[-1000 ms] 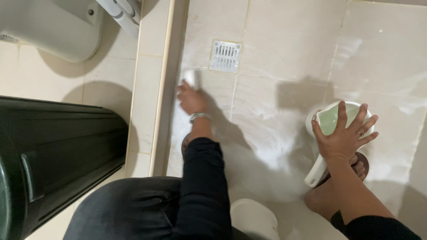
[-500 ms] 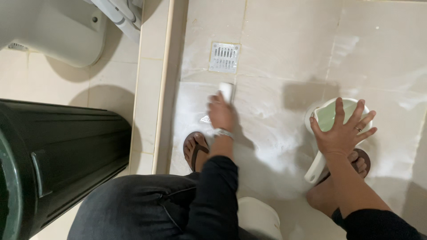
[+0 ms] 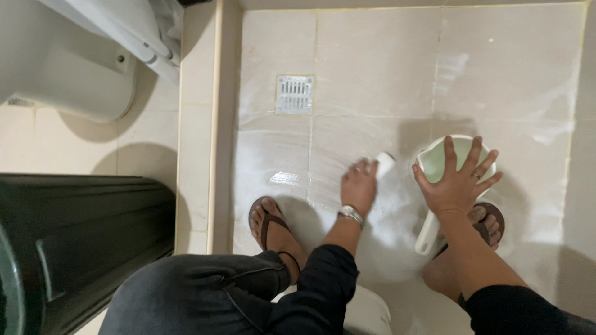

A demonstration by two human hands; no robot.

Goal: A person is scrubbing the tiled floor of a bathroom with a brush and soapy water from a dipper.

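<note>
I crouch over the wet, soapy floor point(image 3: 385, 74) of pale tiles. My left hand point(image 3: 359, 186) is closed around a small white scrubber point(image 3: 385, 162) and presses it down on the tile in front of my knees, between my two feet; the white end pokes out past my fingers. A silver watch point(image 3: 351, 214) sits on that wrist. My right hand point(image 3: 458, 181) lies spread, fingers wide, over the mouth of a pale green dipper point(image 3: 434, 164) with a white rim; it rests on top rather than gripping, and there is a ring on one finger. The dipper stands on the floor just beside the scrubber, its white handle point(image 3: 428, 232) pointing back toward me, next to my right foot point(image 3: 487, 223). My left foot point(image 3: 270, 226), in a dark flip-flop, is planted near the raised tile curb point(image 3: 197, 124). A square metal drain point(image 3: 294, 94) lies farther ahead, well apart from both hands. Beyond the curb stand a white toilet point(image 3: 68, 68) and a dark bin point(image 3: 68, 242).
</note>
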